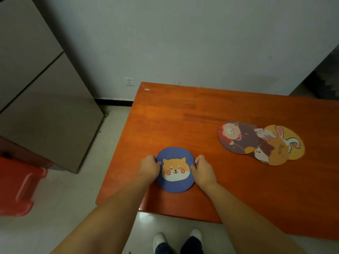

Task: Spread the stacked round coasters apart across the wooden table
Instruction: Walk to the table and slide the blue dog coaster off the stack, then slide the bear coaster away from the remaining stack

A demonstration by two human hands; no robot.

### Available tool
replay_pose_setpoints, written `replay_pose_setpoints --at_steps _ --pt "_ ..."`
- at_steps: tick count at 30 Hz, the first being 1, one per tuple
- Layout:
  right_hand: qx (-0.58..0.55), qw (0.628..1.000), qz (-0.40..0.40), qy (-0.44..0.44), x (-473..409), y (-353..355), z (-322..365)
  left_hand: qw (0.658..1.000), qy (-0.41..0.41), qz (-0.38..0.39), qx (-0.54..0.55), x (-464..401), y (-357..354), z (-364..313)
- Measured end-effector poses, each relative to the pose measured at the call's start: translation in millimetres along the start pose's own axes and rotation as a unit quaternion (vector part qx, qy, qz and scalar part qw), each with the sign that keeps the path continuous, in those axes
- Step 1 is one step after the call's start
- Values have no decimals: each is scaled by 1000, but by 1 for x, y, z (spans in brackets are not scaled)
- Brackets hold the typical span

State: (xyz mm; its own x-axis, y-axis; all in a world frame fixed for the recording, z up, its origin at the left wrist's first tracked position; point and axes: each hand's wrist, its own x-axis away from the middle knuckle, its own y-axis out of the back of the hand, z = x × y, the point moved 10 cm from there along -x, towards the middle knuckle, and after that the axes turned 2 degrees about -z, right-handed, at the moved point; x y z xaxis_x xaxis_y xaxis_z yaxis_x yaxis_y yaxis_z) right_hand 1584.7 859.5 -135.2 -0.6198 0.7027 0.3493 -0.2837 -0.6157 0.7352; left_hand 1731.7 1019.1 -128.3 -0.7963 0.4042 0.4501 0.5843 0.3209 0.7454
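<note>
A blue round coaster with a dog face point(175, 170) lies flat near the front left corner of the orange wooden table point(229, 189). My left hand point(149, 166) grips its left rim and my right hand point(201, 170) grips its right rim. Further right, three coasters overlap one another: a purple bear coaster point(236, 137), a brown one with a white animal point(269, 150) on top, and a yellow rabbit coaster point(291, 143) partly underneath.
The table's left edge point(117, 149) and front edge point(183, 215) drop to a tiled floor. A grey cabinet point(45, 99) stands at the left, with a red plastic stool point(18, 187) in front of it. A white wall runs behind the table.
</note>
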Motion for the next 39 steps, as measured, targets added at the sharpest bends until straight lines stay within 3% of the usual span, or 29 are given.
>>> replay_pose_setpoints --at_steps 10,15,21,28,32,39 --pt "131 991 8 19 -3 14 -10 993 1 7 -118 -10 2 -1" --pt "191 981 -10 13 -5 64 -28 987 -15 9 -157 -10 0 -34" --pt "202 978 -43 -14 -26 147 -68 992 -47 -1 -117 -19 -13 -115" --pt "176 984 -4 -14 -89 207 -110 999 -37 8 -31 -40 -71 -202" --pt "88 996 19 -24 -133 216 -119 1000 -1 27 7 -49 -111 -229" --pt "92 992 43 -69 -170 197 -130 995 91 -7 42 -64 -130 -228"
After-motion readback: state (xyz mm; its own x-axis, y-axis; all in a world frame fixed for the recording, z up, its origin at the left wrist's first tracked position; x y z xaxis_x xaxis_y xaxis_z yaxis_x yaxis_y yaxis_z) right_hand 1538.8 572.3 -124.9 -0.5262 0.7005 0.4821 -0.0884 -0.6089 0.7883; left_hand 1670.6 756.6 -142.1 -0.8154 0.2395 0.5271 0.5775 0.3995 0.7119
